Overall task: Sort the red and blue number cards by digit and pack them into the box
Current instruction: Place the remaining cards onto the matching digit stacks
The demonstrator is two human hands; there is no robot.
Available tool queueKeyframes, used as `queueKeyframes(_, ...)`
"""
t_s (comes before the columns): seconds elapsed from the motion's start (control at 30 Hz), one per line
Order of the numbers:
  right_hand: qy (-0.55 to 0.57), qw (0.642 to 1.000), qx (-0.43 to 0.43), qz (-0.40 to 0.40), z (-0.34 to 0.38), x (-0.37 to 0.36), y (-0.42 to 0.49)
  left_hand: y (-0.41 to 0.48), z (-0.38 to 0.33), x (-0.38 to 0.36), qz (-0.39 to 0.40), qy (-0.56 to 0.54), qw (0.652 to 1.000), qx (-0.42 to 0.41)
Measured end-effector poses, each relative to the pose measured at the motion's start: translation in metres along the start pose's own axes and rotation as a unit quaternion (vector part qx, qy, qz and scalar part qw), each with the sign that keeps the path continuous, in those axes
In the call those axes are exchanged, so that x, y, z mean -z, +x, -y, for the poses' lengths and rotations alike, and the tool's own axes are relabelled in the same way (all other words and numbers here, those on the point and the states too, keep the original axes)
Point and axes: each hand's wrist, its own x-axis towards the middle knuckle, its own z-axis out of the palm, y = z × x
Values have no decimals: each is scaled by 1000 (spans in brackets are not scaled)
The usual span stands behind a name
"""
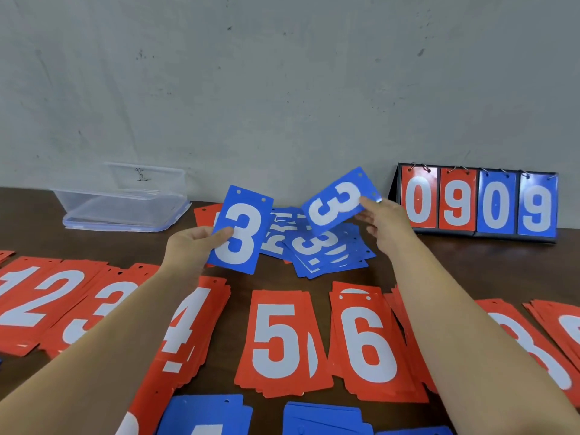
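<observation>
My left hand [196, 244] pinches an upright blue card showing 3 [240, 229] by its left edge, above the table. My right hand [387, 219] pinches a second blue 3 card [340, 200], tilted sideways, over a loose heap of blue cards [323, 251] at the table's middle back. Sorted red stacks lie in a row in front: 1 and 2 [40, 304], 3 [103, 312], 4 [188, 328], 5 [281, 340], 6 [370, 346], 8 [530, 343]. A clear plastic box [125, 204] stands at the back left.
A black flip scoreboard [477, 204] reading 0909 stands against the wall at the back right. Blue card stacks [207, 414] lie along the near edge. A grey wall closes off the back. More red cards [561, 324] lie at the far right.
</observation>
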Motion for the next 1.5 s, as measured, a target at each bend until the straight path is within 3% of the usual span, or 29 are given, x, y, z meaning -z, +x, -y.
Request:
queueKeyframes(0.13,75,997,-3,-1,21,-8,-9,-3,0,-4,-3,-13,1000,12)
queueKeyframes(0.37,-137,975,86,151,5,-64,-47,-16,-1,-16,58,-57,996,24)
queueKeyframes(0.47,-138,973,98,157,1,-84,-58,-19,0,-19,85,-64,994,15)
queueKeyframes(0.57,-116,976,78,169,3,-82,-56,-18,1,-18,61,-48,997,10)
queueKeyframes(0.63,-163,980,51,105,-2,-64,-37,-16,2,-15,34,-40,999,12)
queueKeyframes(0.67,-245,967,44,50,-8,-51,-23,-14,3,-13,23,-41,999,14)
queueKeyframes(0.77,-512,859,-6,-22,-26,-20,-2,-11,6,-11,6,-51,999,17)
queueKeyframes(1.0,-586,810,-18,9,-50,-15,11,-1,12,-14,-17,-47,998,28)
queueKeyframes(1.1,-560,828,-28,14,-48,-13,17,1,11,-15,-21,-50,998,29)
queueKeyframes(1.4,-341,940,-1,-2,-52,-2,22,2,8,-19,-13,-42,999,31)
queueKeyframes(1.5,-310,950,23,14,-55,5,35,4,7,-18,-2,-51,998,26)
